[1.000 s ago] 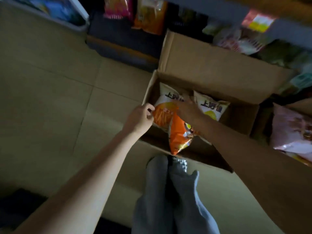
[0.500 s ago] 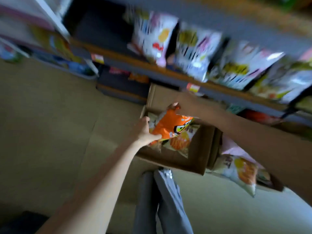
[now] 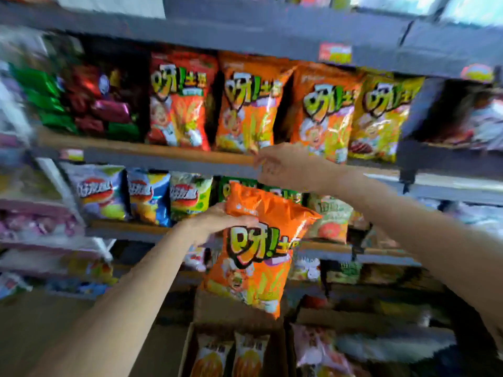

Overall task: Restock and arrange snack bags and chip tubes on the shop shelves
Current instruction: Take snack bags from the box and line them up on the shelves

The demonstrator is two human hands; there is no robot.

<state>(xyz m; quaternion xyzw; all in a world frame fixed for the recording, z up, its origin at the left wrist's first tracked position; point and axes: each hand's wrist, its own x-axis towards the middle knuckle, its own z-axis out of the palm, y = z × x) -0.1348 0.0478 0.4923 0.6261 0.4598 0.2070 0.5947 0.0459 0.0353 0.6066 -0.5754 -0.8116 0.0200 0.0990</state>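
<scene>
Left hand (image 3: 217, 221) grip clamps the top edge of the orange snack bag (image 3: 255, 257); bag hangs long axis vertical. Right hand (image 3: 283, 167), fingers loosely apart and holding nothing, is nearer the matching orange row (image 3: 250, 104), up and right of the bag.

- Grey metal shelving (image 3: 272, 36) fills the far wall, its tiers running left to right across the view.
- Each tier has a wood-coloured board (image 3: 141, 148) set on a grey front rail.
- A dark upright post (image 3: 408, 137) splits the shelving on the right.
- Small price tags (image 3: 334, 53) sit on the rail fronts; their print is too blurred to read.
- A tan floor (image 3: 32, 336) shows at the near left.
- Bright, pale light (image 3: 473, 6) comes in at the top right corner.
</scene>
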